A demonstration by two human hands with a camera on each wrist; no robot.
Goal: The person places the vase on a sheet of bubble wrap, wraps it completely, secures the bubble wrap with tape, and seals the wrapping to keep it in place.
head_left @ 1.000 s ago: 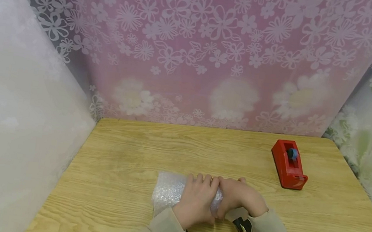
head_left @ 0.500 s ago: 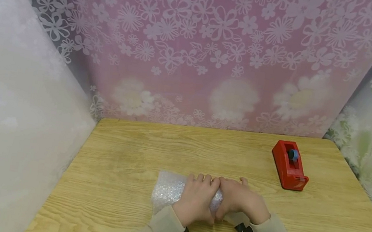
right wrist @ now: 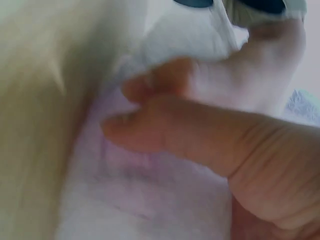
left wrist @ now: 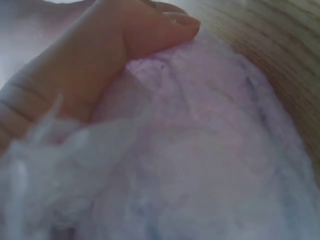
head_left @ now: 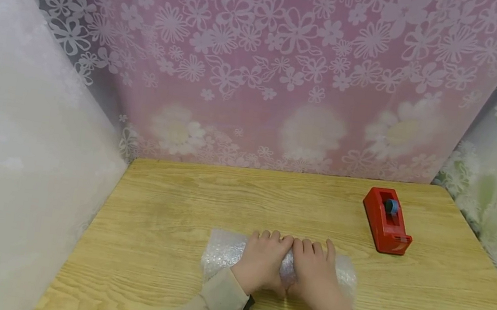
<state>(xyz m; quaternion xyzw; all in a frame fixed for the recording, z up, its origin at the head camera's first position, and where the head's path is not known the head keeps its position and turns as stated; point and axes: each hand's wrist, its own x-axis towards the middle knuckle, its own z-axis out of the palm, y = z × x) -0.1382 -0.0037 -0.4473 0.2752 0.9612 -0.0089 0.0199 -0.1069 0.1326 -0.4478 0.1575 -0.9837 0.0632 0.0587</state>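
Note:
A bundle rolled in clear bubble wrap (head_left: 222, 252) lies crosswise on the wooden table, near its front. Something pinkish-purple shows through the layers in both wrist views; its kind is hidden. My left hand (head_left: 261, 264) grips the bundle left of its middle, fingers over the far side and thumb on the near side. Close beside it, my right hand (head_left: 318, 275) holds the bundle the same way, the two thumbs nearly meeting. In the left wrist view my thumb presses the wrap (left wrist: 210, 145). The right wrist view has both thumbs against the wrap (right wrist: 130, 195).
A red tape dispenser (head_left: 385, 223) with a small blue roll of tape stands at the back right of the table (head_left: 168, 191). Flowered pink cloth (head_left: 259, 72) hangs behind the table's far edge, and pale cloths hang on both sides.
My right hand has turned from the bundle's end to lie over its top, fingers now pointing away from me. The wrap's right part has come into sight. My left hand has barely moved.

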